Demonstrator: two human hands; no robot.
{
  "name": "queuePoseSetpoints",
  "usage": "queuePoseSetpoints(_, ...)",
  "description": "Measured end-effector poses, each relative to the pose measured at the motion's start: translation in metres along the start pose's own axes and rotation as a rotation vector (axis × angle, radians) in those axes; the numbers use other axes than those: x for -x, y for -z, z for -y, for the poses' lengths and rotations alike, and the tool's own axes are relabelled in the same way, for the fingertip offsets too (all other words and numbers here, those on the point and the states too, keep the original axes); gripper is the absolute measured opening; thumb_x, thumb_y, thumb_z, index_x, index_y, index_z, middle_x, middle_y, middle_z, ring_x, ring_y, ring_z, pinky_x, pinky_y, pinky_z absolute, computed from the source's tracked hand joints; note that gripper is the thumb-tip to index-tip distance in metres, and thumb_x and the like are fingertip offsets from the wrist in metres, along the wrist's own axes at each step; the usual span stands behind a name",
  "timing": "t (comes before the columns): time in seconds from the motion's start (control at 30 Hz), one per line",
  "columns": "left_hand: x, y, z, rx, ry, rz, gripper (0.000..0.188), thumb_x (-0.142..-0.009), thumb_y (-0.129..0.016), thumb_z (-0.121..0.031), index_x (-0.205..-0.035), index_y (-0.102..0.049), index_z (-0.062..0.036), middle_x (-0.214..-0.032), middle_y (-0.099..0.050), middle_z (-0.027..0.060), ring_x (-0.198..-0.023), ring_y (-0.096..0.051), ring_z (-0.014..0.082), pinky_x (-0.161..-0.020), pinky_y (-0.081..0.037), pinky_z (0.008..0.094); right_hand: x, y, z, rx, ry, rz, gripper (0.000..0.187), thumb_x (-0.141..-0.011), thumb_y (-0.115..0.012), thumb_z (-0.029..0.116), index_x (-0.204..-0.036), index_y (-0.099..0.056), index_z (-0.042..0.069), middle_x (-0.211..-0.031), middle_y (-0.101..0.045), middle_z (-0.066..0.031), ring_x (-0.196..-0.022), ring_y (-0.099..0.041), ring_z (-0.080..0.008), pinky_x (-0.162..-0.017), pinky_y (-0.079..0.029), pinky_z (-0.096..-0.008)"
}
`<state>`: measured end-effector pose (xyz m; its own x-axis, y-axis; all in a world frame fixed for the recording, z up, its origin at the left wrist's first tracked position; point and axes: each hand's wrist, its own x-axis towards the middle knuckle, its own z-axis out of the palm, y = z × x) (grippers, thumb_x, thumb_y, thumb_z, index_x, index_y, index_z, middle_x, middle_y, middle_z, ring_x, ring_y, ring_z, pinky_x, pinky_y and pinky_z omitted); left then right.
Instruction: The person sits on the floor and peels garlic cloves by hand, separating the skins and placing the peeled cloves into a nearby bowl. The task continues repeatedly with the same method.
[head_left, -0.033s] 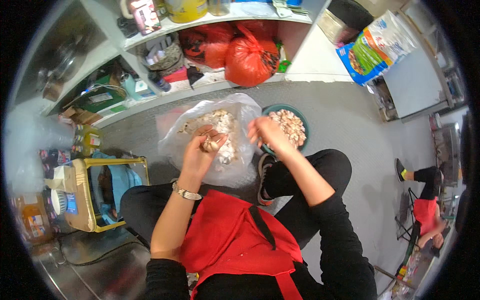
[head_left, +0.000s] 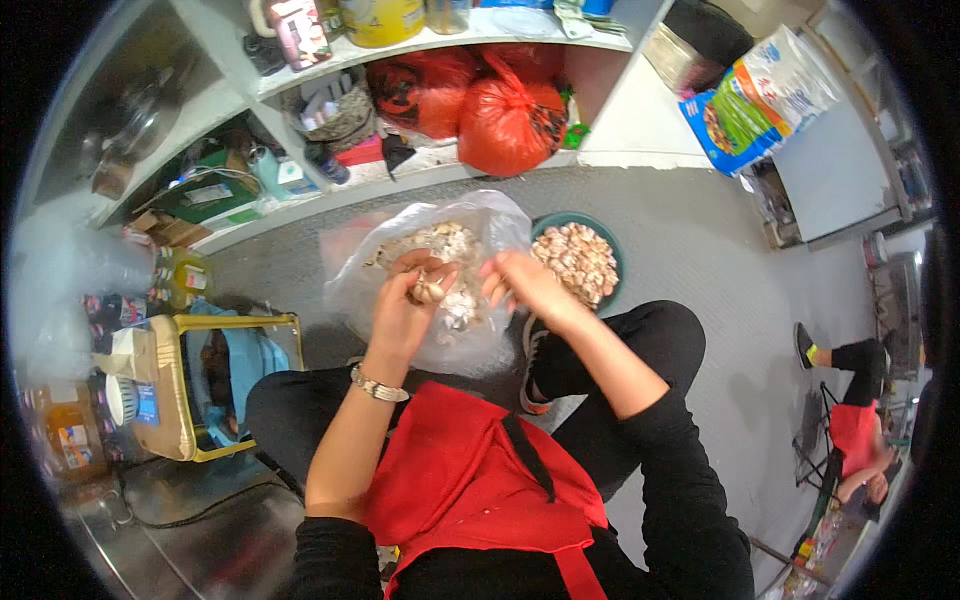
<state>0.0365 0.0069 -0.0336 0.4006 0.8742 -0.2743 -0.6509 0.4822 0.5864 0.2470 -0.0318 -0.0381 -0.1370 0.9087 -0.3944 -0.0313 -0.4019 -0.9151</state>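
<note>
My left hand (head_left: 405, 310) is closed around a garlic bulb (head_left: 428, 288), held above a clear plastic bag (head_left: 365, 245). Papery skins and pale bits (head_left: 455, 305) lie on the spread bag. My right hand (head_left: 520, 283) hovers just to the right of the garlic, apart from it. Its fingers are loosely bent and spaced, slightly blurred, with nothing visible in them. Beyond that hand a round green basin (head_left: 617, 252) holds many loose garlic cloves (head_left: 575, 258); my right hand and forearm cover its near left edge.
Shelves ahead hold red plastic bags (head_left: 510, 120) and jars. A yellow-framed stool (head_left: 170, 400) and bottles (head_left: 185, 272) stand at left. A colourful sack (head_left: 755, 105) rests on a white cabinet at far right. Another person in a red apron (head_left: 850, 430) sits at the right edge.
My right hand has moved left, from beside the basin toward the garlic bulb. My left hand keeps hold of the bulb. The whole view has shifted slightly.
</note>
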Motion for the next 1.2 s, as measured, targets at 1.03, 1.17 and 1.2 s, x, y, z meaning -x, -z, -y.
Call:
queuePoseSetpoints(1.03, 0.024, -0.011, -0.021, -0.773, -0.400, 0.155, 0.025, -0.093, -0.050, -0.018, -0.112, -0.041, -0.0041, -0.090, -0.053, 0.0070, -0.074, -0.053, 0.0123, -0.068, -0.047, 0.0273, -0.010, -0.075, 0.045, -0.438, 0.230, 0.196, 0.019, -0.100, -0.034, 0.027, -0.100, -0.040, 0.008, -0.071, -0.041, -0.0003, -0.052, -0.038, -0.0066, -0.043, -0.032, -0.0212)
queuePoseSetpoints(1.17, 0.021, -0.012, -0.023, -0.490, -0.312, 0.236, 0.027, -0.094, -0.050, -0.019, -0.114, -0.040, -0.0043, -0.094, -0.055, 0.0088, -0.075, -0.055, 0.0153, -0.070, -0.049, 0.0301, -0.017, -0.066, 0.044, -0.765, 0.203, 0.286, 0.020, -0.099, -0.032, 0.026, -0.101, -0.040, 0.008, -0.074, -0.046, -0.0049, -0.053, -0.043, -0.0109, -0.044, -0.036, -0.0227)
queuePoseSetpoints(1.2, 0.020, -0.013, -0.024, -0.496, -0.307, 0.218, 0.027, -0.094, -0.050, -0.019, -0.114, -0.040, -0.0041, -0.095, -0.055, 0.0091, -0.076, -0.055, 0.0154, -0.071, -0.049, 0.0305, -0.017, -0.063, 0.045, -0.781, 0.196, 0.288, 0.020, -0.098, -0.033, 0.026, -0.101, -0.040, 0.008, -0.076, -0.048, -0.0061, -0.054, -0.045, -0.0117, -0.045, -0.038, -0.0232)
